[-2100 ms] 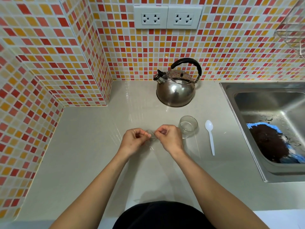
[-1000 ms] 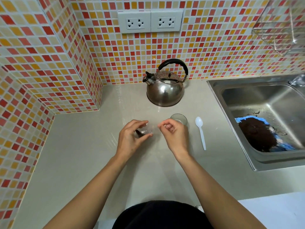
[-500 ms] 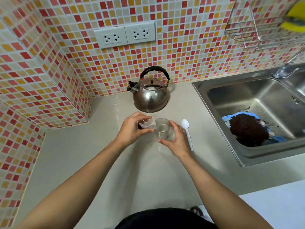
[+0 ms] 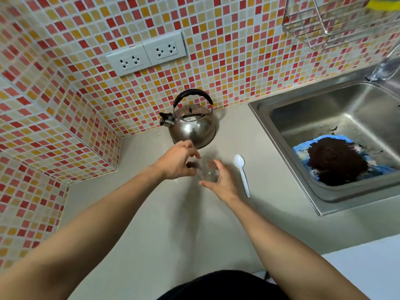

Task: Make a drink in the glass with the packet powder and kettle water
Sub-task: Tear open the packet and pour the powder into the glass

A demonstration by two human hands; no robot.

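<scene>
Cupping the glass (image 4: 207, 171), the right hand (image 4: 224, 183) stays put; left hand (image 4: 178, 163) now pinches packet (image 4: 191, 164) over it

A clear glass (image 4: 208, 172) is gripped by the right hand (image 4: 224, 182) on the beige surface (image 4: 173, 224), while a small packet (image 4: 191, 164) is pinched at its rim by the left hand (image 4: 176, 162). A steel kettle (image 4: 191, 124) and white plastic spoon (image 4: 242, 173) are seen nearby.
</scene>
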